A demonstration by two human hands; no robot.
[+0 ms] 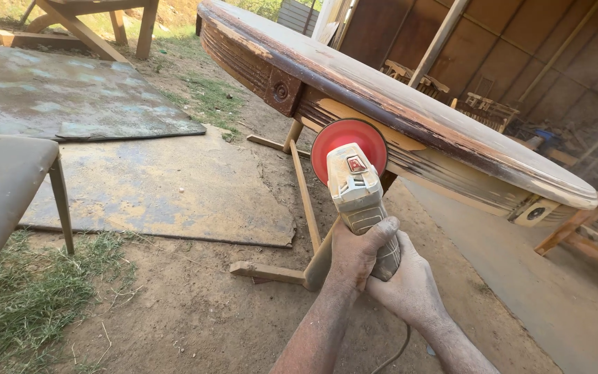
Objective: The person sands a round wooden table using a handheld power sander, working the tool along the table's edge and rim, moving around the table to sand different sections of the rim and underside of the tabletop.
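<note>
A dusty angle grinder (356,187) with a round red disc (348,147) is held against the ribbed side apron of a large round wooden table (410,114). My left hand (356,251) wraps the grinder's body from the left. My right hand (408,285) grips the same handle just behind and below it. Both hands and forearms are coated in wood dust. The grinder's cord (394,353) drops down between my arms. The tabletop edge is worn, with dark finish partly stripped to pale wood.
A grey stool or chair (5,187) stands at the left on grass. Flat metal sheets (153,187) lie on the dirt ground. The table's wooden legs and base (292,228) sit below. Wooden chairs (482,109) and frames stand at the right by a brown wall.
</note>
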